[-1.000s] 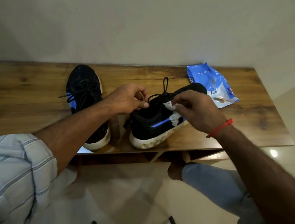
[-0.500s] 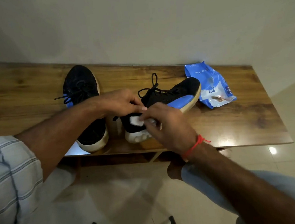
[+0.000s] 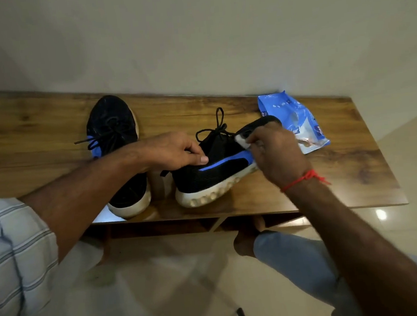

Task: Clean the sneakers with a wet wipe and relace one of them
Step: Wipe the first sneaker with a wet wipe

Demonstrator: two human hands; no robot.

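Two black sneakers with white soles stand on the wooden table (image 3: 342, 171). The left sneaker (image 3: 114, 130) sits upright with its toe toward the wall. The right sneaker (image 3: 214, 175) is tipped on its side, showing a blue stripe and its knobbly sole. My left hand (image 3: 176, 151) grips the right sneaker's collar near the heel. My right hand (image 3: 275, 152) pinches a white wet wipe (image 3: 242, 139) against the forefoot of the same sneaker. Its laces (image 3: 218, 124) are tied in a loop above the tongue.
A blue wet wipe pack (image 3: 295, 120) lies at the table's back right, close to my right hand. The table stands against a plain wall. My knee and bare foot show below the table's front edge, above a tiled floor.
My right hand has carried the wipe from the heel area forward to the toe end. The right sneaker has rolled back onto its side, showing the blue stripe.
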